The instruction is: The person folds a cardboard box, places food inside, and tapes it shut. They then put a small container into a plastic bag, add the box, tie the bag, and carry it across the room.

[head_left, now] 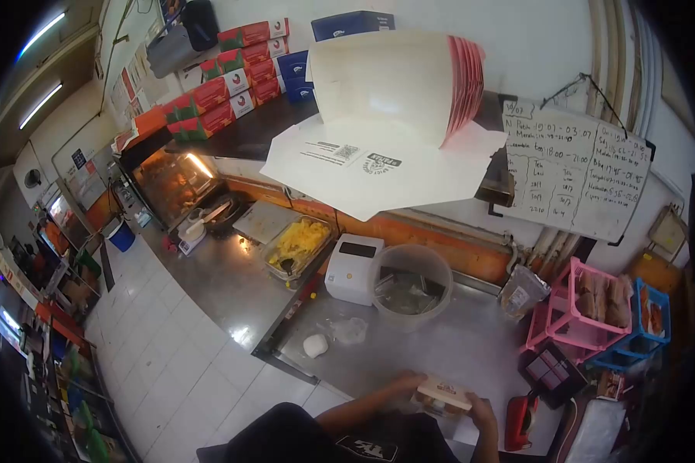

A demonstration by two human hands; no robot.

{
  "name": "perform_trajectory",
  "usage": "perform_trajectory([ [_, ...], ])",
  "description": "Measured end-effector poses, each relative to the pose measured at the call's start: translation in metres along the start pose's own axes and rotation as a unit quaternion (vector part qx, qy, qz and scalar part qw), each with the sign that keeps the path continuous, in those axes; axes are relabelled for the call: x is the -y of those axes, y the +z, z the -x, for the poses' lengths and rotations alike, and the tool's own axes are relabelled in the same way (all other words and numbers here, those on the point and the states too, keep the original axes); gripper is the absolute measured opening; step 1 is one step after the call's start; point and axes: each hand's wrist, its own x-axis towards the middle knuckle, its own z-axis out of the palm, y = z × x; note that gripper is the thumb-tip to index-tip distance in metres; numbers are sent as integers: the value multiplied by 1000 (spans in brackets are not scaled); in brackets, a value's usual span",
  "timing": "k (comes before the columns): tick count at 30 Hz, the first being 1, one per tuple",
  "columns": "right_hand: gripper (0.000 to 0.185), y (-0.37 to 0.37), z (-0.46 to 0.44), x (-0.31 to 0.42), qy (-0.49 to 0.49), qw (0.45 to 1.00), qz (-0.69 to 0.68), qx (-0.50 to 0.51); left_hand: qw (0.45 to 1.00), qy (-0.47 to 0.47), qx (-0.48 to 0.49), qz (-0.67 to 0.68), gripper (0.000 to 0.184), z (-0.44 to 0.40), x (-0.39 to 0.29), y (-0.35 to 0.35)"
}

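A small box with a pale printed lid (445,393) is held between both hands, low over the near part of the steel counter (347,324). My left hand (404,383) grips its left end. Around its right end are the fingers of my right hand (482,410). Just right of the right hand stands a red tape dispenser (520,423). A white round item (314,346) and a crumpled clear plastic bag (350,330) lie on the counter to the left.
Beyond the hands stand a white printer (353,270) and a clear round tub (411,287). Pink (579,312) and blue baskets (650,316) are at right, beside a dark screen device (552,373). A tray of yellow food (301,243) sits further left. Flattened cartons (394,177) overhang the shelf.
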Motion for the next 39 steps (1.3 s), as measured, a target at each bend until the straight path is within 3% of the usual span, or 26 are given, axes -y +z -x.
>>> perform_trajectory([
  [2,64,1,0,-3,-5,1000,4,-20,1000,11,-12,3,63,8,-1,2],
  [5,65,-1,-5,-15,-24,999,6,-36,990,42,-85,-109,60,13,-5,7],
  [8,59,5,0,-18,-39,997,3,-59,991,-3,-52,-122,52,52,-44,7],
  [11,54,14,22,-5,-88,959,237,-130,955,72,-149,-245,44,55,-37,27],
  [14,50,40,45,17,-74,903,399,-138,934,116,-76,-328,41,60,-34,26],
  [17,48,61,25,-38,-220,884,345,-227,911,222,-134,-322,41,24,25,53],
  [18,47,63,12,-58,-283,892,295,-193,920,239,-128,-284,42,31,27,53],
  [21,55,65,27,-43,-389,839,350,-147,936,278,-122,-179,52,57,12,44],
  [23,61,62,25,-50,-399,802,408,-177,941,287,-127,-123,61,68,4,39],
  [26,68,55,35,-32,-420,752,480,-166,911,361,-124,-159,71,48,15,39],
  [29,70,50,35,-26,-416,745,506,-128,945,309,-69,-78,71,34,23,44],
  [32,69,53,36,-24,-401,758,504,-106,921,341,-101,-160,74,17,45,49],
  [35,69,50,31,-27,-407,756,503,-99,826,329,-108,-445,76,64,2,28],
  [39,70,47,31,-27,-410,747,515,-93,786,396,-47,-472,78,58,-2,20],
])
